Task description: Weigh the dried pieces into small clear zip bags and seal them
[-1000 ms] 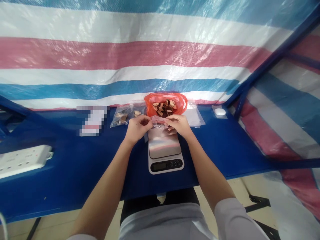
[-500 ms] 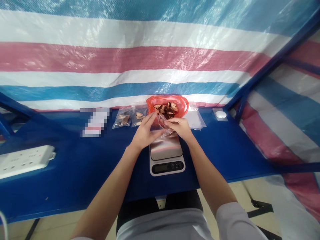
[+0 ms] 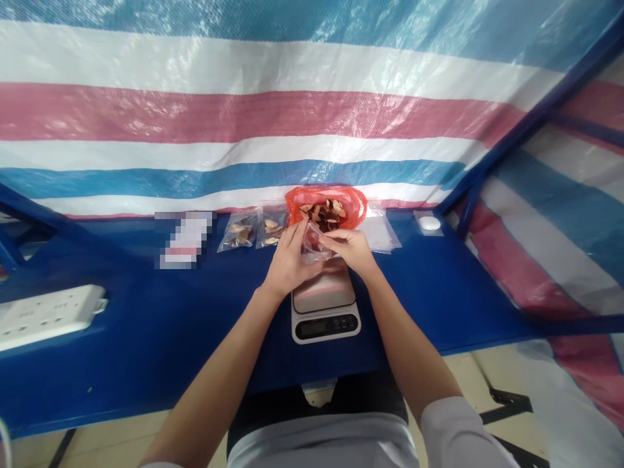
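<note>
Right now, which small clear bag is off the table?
The bag held by left hand and right hand above the scale; two filled bags lie flat left of the red bag.

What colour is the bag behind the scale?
The bag is orange-red; the head view shows it best.

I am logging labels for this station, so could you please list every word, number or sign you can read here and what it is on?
Nothing can be read.
Scale: display dark, no digits; marks on buttons too small.
Power strip: markings too small.
Flat item left of the filled bags: blurred out.
Clear bag: no print visible.
</note>
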A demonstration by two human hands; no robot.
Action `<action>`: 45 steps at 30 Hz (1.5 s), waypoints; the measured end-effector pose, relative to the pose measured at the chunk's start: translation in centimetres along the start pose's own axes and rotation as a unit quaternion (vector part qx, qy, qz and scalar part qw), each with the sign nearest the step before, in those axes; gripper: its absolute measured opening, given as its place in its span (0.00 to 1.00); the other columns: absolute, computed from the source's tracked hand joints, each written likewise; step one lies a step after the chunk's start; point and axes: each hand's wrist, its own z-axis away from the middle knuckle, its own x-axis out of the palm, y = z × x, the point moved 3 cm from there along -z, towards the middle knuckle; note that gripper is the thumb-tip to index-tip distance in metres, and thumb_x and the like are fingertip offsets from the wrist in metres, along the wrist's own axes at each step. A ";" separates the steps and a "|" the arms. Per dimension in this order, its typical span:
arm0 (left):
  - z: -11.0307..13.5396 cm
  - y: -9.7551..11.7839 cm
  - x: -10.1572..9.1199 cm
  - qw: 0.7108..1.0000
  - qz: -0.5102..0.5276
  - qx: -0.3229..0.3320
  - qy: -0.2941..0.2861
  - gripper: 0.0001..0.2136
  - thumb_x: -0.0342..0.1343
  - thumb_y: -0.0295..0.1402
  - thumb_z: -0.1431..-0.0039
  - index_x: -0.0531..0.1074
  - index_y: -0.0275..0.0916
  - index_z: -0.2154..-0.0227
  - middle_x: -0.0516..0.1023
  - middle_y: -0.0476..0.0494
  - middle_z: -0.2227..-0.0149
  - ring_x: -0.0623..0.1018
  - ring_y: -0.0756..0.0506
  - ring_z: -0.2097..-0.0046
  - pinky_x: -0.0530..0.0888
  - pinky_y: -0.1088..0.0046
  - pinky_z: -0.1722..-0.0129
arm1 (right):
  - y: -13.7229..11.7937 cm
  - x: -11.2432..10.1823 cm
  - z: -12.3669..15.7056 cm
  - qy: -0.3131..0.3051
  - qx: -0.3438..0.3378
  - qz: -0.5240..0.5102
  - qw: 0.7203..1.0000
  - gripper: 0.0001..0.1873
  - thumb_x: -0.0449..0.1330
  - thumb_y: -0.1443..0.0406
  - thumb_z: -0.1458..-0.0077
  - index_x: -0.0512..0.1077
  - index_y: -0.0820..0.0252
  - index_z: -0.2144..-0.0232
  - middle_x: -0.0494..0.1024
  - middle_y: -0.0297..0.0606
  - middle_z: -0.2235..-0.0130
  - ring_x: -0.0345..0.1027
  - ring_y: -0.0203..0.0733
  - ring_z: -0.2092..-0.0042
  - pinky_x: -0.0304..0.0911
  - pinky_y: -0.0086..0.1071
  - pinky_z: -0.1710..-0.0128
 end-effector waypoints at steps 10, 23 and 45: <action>-0.2 -0.3 -0.3 0.996 0.053 -0.058 0.042 0.31 0.66 0.42 0.47 0.66 0.41 0.42 0.76 0.37 0.47 0.76 0.37 0.44 0.74 0.55 0.43 | -1.3 -1.4 -0.7 0.059 -0.021 -0.002 0.998 0.21 0.70 0.52 0.52 0.83 0.58 0.59 0.85 0.40 0.60 0.81 0.48 0.58 0.76 0.41 0.53; 0.0 -0.9 0.4 0.998 0.036 -0.039 0.017 0.34 0.65 0.37 0.47 0.62 0.40 0.38 0.76 0.35 0.46 0.76 0.35 0.44 0.74 0.54 0.43 | -5.8 1.7 -1.4 -0.161 -0.146 0.374 0.902 0.07 0.66 0.61 0.43 0.83 0.55 0.71 0.79 0.33 0.75 0.64 0.35 0.73 0.52 0.31 0.71; 0.1 -1.7 0.2 0.994 0.080 -0.077 -0.004 0.33 0.67 0.42 0.47 0.66 0.41 0.39 0.76 0.36 0.45 0.75 0.36 0.42 0.72 0.53 0.40 | -3.1 0.8 -2.6 -0.148 -0.027 -0.006 0.989 0.11 0.65 0.60 0.47 0.83 0.60 0.65 0.83 0.36 0.68 0.73 0.38 0.69 0.69 0.31 0.68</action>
